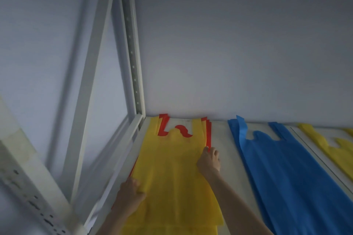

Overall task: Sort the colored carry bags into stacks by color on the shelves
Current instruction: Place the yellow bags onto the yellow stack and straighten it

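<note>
Landmark: yellow bag (pixel 172 173), lying flat on the shelf (pixel 223 139), topmost of the pile at the shelf's left end.

Nearest me, my left hand (pixel 129 194) sits at the yellow bag's left edge, low down towards its bottom, fingers curled into the fabric and bunching it there. My right hand (pixel 209 159) is further in, on the bag's right edge about halfway up, fingertips pinching that edge; whether they also catch the red layer beneath, I cannot tell.

Key relation: the bag's long axis runs straight away from me, bottom hem near, handle loops towards the wall. It lies between my two hands, each already on one long edge; the left is the nearer to me. I judge any lift or pull must come towards me, along that axis.

Look of the bag: thin, matt, soft, slightly rumpled near my left hand. Under it, red bags (pixel 208 133) show past the handles and along both long edges, so this pile is mixed.

Further right of the yellow bag, with bare shelf between, lies a blue stack (pixel 282 173); beyond that, a yellow stack (pixel 336 147).
</note>
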Tool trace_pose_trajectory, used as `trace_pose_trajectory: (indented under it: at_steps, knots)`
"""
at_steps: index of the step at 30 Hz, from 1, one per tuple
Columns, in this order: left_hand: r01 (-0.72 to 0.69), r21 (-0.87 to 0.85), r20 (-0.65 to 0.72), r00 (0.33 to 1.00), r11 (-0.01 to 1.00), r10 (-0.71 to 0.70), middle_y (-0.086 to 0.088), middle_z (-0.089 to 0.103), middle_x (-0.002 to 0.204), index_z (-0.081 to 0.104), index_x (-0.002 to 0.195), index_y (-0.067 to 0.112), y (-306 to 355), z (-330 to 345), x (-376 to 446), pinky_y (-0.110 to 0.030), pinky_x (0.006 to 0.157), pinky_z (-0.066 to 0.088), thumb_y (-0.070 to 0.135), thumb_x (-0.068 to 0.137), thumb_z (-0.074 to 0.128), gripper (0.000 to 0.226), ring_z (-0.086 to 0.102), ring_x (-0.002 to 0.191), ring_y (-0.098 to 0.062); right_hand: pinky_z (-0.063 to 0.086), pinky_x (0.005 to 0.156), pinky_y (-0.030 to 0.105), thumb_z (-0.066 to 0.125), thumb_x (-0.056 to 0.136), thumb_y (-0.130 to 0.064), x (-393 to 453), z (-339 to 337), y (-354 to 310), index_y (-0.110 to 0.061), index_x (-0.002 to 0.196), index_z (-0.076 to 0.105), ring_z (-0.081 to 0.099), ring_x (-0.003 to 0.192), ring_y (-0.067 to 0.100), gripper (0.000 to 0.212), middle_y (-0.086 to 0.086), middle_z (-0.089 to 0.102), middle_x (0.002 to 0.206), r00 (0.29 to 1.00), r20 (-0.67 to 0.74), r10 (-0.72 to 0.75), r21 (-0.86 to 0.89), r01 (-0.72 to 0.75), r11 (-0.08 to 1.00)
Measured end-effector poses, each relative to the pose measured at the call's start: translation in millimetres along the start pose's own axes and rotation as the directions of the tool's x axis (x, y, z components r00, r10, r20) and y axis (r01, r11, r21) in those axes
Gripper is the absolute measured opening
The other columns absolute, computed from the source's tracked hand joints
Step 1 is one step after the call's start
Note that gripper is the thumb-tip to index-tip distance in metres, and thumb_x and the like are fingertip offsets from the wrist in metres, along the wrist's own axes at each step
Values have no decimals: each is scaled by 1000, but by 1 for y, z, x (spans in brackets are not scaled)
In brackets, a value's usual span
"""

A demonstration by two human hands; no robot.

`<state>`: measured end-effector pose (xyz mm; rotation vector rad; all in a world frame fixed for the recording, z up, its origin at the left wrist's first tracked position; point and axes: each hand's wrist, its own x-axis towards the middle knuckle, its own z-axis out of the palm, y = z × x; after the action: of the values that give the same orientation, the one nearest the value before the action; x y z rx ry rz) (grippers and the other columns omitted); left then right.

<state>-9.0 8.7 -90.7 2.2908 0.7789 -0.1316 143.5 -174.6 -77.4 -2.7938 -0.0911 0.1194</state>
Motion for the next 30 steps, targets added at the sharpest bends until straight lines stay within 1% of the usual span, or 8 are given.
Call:
trace_pose_trajectory:
  at_steps: [6,8,12,20,23,25,28,30]
  knots:
    - [-45,136,-215,974,990,74,-4,47,92,40,90,15,3,-2,1,-36,87,48,13,90,48,8,55,101,-26,34,110,36,35,97,-11,-1,0,2,-6,141,31,29,136,28,45,14,29,147,999,28,-17,-42,19,999]
    - [-34,152,-202,977,988,64,-3,47,96,44,97,14,6,-3,0,-35,92,46,16,91,47,7,53,107,-25,34,109,37,36,96,-9,-1,0,0,-5,137,37,30,135,29,41,14,32,144,998,61,24,18,-25,1000]
    - [92,166,-172,983,982,-63,-11,49,124,45,125,9,15,-7,-2,-33,99,39,21,91,47,35,45,120,-28,37,110,38,41,93,-7,0,-3,-2,-2,135,38,31,133,30,42,15,33,141,990,84,112,146,-123,982]
    - [172,-94,-102,978,981,-181,-18,53,126,47,127,2,14,-10,-2,-37,95,44,13,87,55,43,51,118,-32,46,102,39,46,92,-5,7,-9,-4,-1,132,42,48,121,30,40,17,45,132,976,152,153,392,-201,898]
    - [167,-222,-58,981,961,-184,-20,61,91,56,110,-5,12,-13,-1,-38,74,50,9,85,56,29,61,87,-33,50,98,38,46,92,-6,8,-11,-5,-1,131,44,51,116,30,39,16,47,129,965,182,188,422,-249,871]
    - [169,-269,-3,984,948,-176,-7,43,64,53,76,7,16,-16,-5,-29,56,36,6,86,54,9,43,56,-18,52,91,34,45,93,-8,8,-12,-5,-2,131,42,53,112,28,39,15,49,125,960,198,195,438,-265,859]
    - [218,-298,88,976,929,-200,-2,36,61,37,61,15,17,-19,-1,-23,51,28,9,88,54,32,34,52,-12,45,64,27,42,94,-10,7,-13,-4,-1,128,45,53,87,21,35,9,50,101,961,217,172,489,-259,833]
    - [211,-291,108,976,933,-188,-4,34,61,37,62,14,16,-20,0,-25,53,27,7,86,55,31,33,52,-15,42,63,28,40,95,-10,8,-14,-3,0,129,44,53,87,23,36,11,50,100,963,206,174,503,-257,825]
